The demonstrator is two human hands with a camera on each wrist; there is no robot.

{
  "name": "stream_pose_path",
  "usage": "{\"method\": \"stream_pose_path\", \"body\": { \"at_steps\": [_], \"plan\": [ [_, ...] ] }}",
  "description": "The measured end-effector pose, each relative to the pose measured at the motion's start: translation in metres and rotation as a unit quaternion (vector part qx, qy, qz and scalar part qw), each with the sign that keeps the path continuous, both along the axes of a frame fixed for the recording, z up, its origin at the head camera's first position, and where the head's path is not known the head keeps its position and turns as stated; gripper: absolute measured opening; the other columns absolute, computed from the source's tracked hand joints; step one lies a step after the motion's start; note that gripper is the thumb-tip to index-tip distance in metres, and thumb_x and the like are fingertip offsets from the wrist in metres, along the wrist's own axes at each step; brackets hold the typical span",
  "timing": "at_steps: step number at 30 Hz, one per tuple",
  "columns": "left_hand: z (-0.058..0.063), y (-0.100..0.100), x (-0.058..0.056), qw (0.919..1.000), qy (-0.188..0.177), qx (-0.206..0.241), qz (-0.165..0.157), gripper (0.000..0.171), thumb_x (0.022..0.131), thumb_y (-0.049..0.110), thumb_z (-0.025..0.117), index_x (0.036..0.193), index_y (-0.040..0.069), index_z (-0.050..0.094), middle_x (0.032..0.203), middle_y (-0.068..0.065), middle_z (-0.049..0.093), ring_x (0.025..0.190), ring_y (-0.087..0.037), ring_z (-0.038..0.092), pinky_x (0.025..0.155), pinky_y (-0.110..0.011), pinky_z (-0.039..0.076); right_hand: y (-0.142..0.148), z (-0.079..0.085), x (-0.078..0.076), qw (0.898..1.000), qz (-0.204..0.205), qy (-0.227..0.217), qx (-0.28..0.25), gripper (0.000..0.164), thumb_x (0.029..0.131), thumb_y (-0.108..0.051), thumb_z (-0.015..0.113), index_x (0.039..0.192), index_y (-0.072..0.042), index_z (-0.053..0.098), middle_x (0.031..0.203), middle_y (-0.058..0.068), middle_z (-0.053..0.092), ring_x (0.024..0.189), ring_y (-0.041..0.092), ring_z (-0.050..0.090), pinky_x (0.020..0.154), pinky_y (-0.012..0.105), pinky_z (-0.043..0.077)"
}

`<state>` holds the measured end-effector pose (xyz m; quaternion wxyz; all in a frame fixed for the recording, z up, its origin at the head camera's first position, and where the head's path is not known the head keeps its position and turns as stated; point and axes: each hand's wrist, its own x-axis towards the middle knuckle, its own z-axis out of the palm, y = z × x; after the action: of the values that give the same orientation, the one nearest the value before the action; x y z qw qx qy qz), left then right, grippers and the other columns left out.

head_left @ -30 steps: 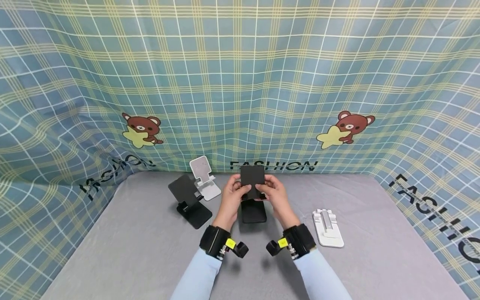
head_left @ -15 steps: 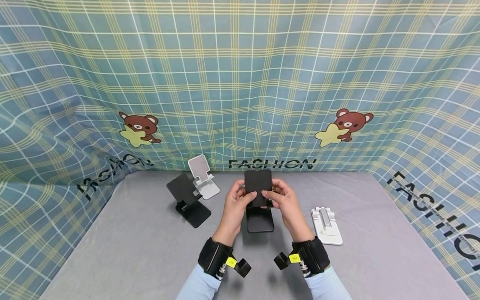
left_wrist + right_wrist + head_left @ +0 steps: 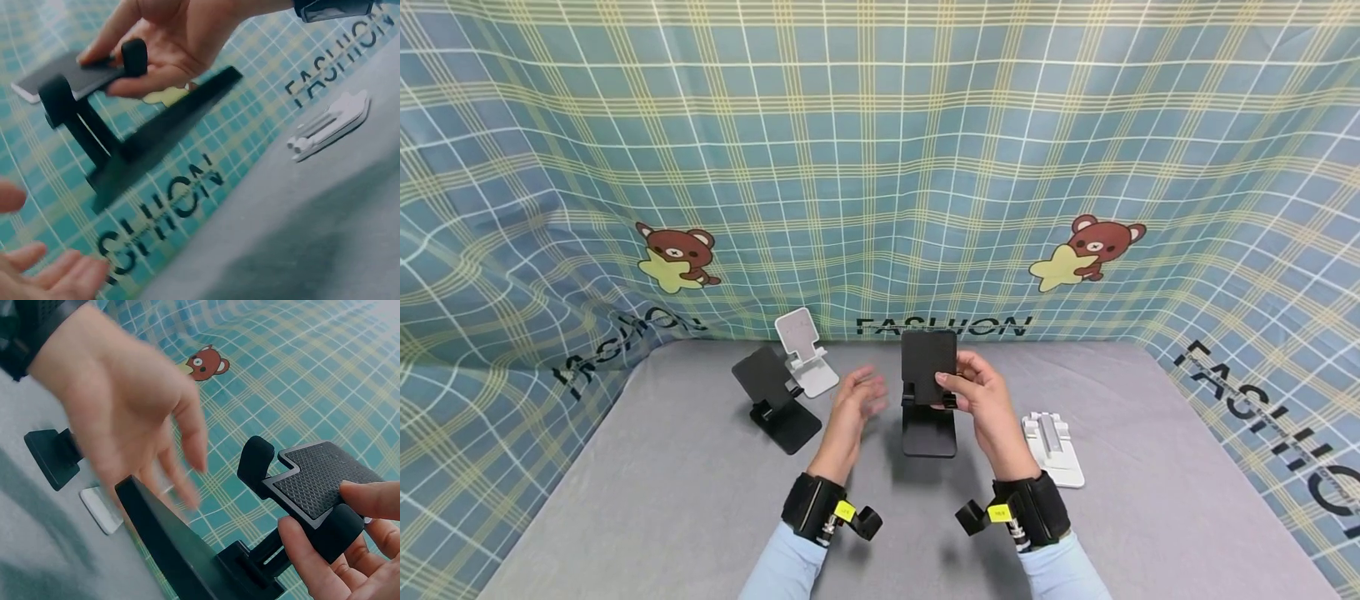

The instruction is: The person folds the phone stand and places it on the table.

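Observation:
A black folding phone stand, unfolded with its back plate raised over the base, is held up off the table by my right hand. In the right wrist view the thumb lies on the textured plate and the fingers curl behind it. My left hand is apart from the stand, to its left, fingers loosely spread and blurred. In the left wrist view the stand's base and arm show from the side.
At the left a second black phone stand stands unfolded, with a white phone stand behind it. A folded white phone stand lies right of my right wrist on the grey table. A checked cloth hangs behind.
My left hand has let go of the black phone stand and moved left. My right hand keeps hold of the stand, which has shifted rightward.

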<state>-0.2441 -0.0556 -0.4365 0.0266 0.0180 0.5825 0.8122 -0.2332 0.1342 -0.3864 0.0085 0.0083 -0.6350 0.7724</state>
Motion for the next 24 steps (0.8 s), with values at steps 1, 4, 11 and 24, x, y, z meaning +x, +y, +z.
{"method": "stream_pose_path", "body": {
  "at_steps": [1,4,11,24],
  "plan": [
    [-0.003,0.0,-0.001,0.9995,-0.012,0.009,-0.029,0.049,0.094,0.008,0.041,0.141,-0.002,0.032,0.13,-0.023,0.047,0.1,-0.016,0.057,0.099,-0.045,0.044,0.0,0.0,0.0,1.0,0.001,0.001,-0.001,0.026,0.084,-0.003,0.066,0.108,-0.01,0.06,0.091,0.001,0.061,0.08,0.017,0.065,0.07,0.038,0.058],
    [-0.011,0.003,0.0,0.9884,-0.045,0.057,-0.134,0.061,0.089,0.004,0.039,0.147,0.0,0.019,0.119,-0.013,0.051,0.094,-0.013,0.056,0.089,-0.04,0.048,0.0,0.0,0.0,1.0,0.005,0.004,0.0,0.026,0.085,-0.004,0.066,0.109,-0.01,0.06,0.09,0.0,0.061,0.081,0.017,0.065,0.07,0.038,0.058],
    [-0.015,0.013,0.007,0.9509,-0.046,0.083,-0.294,0.064,0.09,-0.002,0.042,0.148,0.004,0.016,0.132,-0.012,0.051,0.107,-0.016,0.062,0.084,-0.031,0.054,-0.002,-0.001,0.0,1.0,0.002,0.008,0.01,0.026,0.085,-0.005,0.066,0.111,-0.007,0.06,0.09,-0.001,0.061,0.083,0.017,0.064,0.07,0.037,0.057],
    [-0.01,0.014,0.008,0.9617,-0.041,0.044,-0.267,0.061,0.088,-0.008,0.045,0.144,-0.004,0.021,0.128,-0.014,0.054,0.1,-0.014,0.064,0.079,-0.026,0.055,0.007,-0.001,0.004,0.987,0.014,0.049,0.15,0.033,0.086,-0.021,0.07,0.115,-0.01,0.058,0.102,0.005,0.061,0.093,0.019,0.057,0.081,0.036,0.044]
  ]
}}
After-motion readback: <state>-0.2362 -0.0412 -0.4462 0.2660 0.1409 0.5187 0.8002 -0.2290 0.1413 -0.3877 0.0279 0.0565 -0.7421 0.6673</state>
